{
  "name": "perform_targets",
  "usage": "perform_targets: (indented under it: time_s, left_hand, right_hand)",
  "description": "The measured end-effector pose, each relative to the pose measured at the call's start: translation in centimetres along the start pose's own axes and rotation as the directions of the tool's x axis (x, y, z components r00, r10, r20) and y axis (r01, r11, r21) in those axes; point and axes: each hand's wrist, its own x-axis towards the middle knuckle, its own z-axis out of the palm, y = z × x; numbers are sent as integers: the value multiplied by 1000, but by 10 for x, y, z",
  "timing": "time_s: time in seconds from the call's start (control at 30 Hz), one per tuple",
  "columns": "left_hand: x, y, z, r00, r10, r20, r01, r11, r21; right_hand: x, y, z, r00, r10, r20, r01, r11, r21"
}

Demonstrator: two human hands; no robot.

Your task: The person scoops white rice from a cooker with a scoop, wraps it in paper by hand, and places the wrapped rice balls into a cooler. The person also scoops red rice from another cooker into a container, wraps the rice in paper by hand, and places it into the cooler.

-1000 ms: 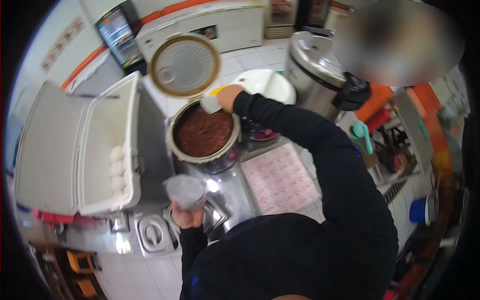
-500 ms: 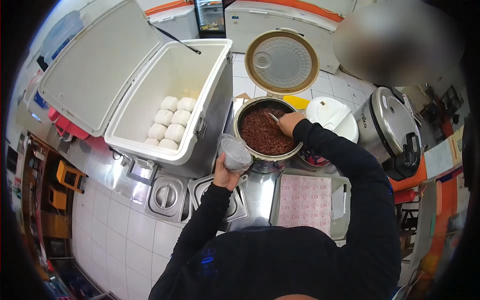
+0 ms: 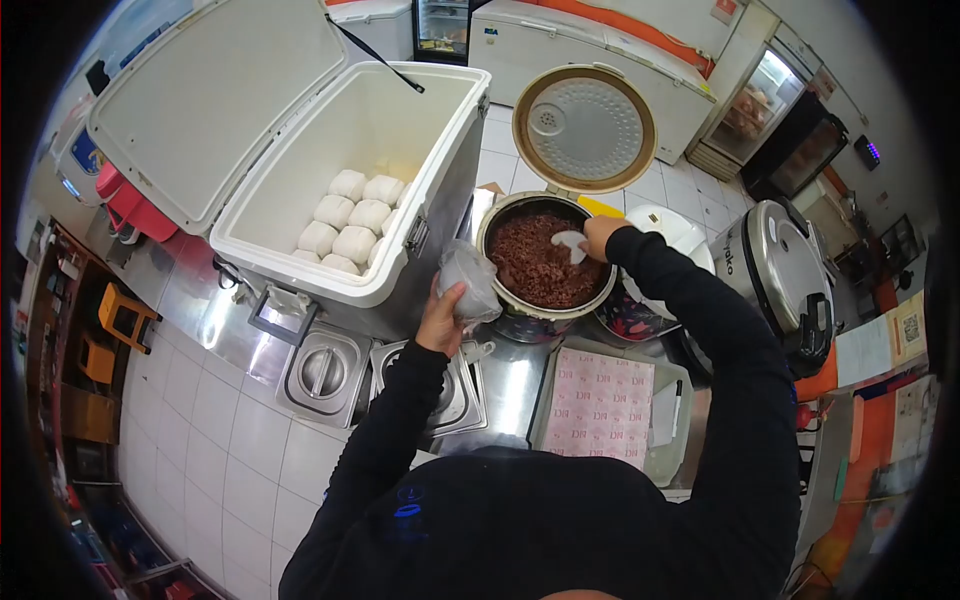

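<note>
Counter [image 3: 513,385] between cooker [image 3: 545,314] and tray [image 3: 682,420] | left hand [image 3: 441,318] gripping bagged cup [image 3: 468,282] beside rim | right hand [image 3: 604,240] gripping paddle [image 3: 572,244] at rice [image 3: 540,272]

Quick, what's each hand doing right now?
Left hand: closed around a clear plastic bag; its contents can't be told.
Right hand: closed, holding a pale scoop at the reddish-brown rice.

Cookers [image 3: 556,313] and freezers [image 3: 545,62] mark a commercial kitchen.
</note>
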Motion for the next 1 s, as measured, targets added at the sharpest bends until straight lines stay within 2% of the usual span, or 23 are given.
perform_targets:
  time_s: [0.07, 0.17, 0.23, 0.37, 0.4, 0.47, 0.5, 0.57, 0.7, 0.73, 0.83, 0.9, 0.97, 1.0]
  left_hand:
    - [4, -1, 2, 1000, 6, -5, -7, 999, -34]
    - [5, 4, 4, 996, -78, 46, 84, 987, -135]
    - [2, 7, 6, 994, -88, 58, 93, 990, -102]
    - [3, 5, 5, 995, -82, 65, 87, 992, -90]
    - [3, 6, 7, 994, -82, 70, 90, 988, -124]
    - [-1, 10, 13, 993, -87, 76, 100, 977, -190]
    - [-1, 9, 12, 993, -93, 77, 103, 983, -151]
    - [2, 8, 9, 992, -100, 78, 105, 992, -69]
    - [0, 8, 8, 992, -108, 62, 112, 991, -74]
    - [0, 9, 9, 992, -107, 68, 112, 991, -77]
    - [-1, 9, 3, 990, -118, 72, 126, 986, -111]
    - [0, 8, 0, 993, -100, 64, 107, 988, -109]
    - [-3, 6, 0, 997, -57, 43, 60, 995, -74]
    - [-2, 5, -2, 998, -52, 38, 54, 996, -76]
  right_hand:
    - [19, 2, 20, 999, -8, 38, 6, 998, 57]
    - [35, 1, 31, 997, -26, 77, 17, 992, 122]
    - [38, -1, 33, 986, -56, 156, 27, 983, 183]
    - [26, -14, 44, 996, -70, 49, 56, 969, 240]
    - [15, -30, 41, 996, -81, -32, 84, 992, 90]
    - [-3, -58, 30, 977, -211, -24, 209, 974, -88]
    - [-9, -70, 27, 961, -275, -12, 269, 948, -170]
    - [-15, -90, 25, 921, -387, 32, 379, 877, -295]
    - [-15, -104, 16, 841, -531, 105, 521, 740, -426]
    - [-12, -102, 11, 832, -535, 147, 537, 710, -456]
    - [-10, -88, -22, 922, -388, -2, 359, 855, -374]
    - [-5, -71, -50, 973, -210, 100, 232, 887, -399]
    - [10, -35, -45, 993, -107, 59, 118, 968, -221]
    - [15, -18, -28, 991, -113, 64, 123, 977, -173]
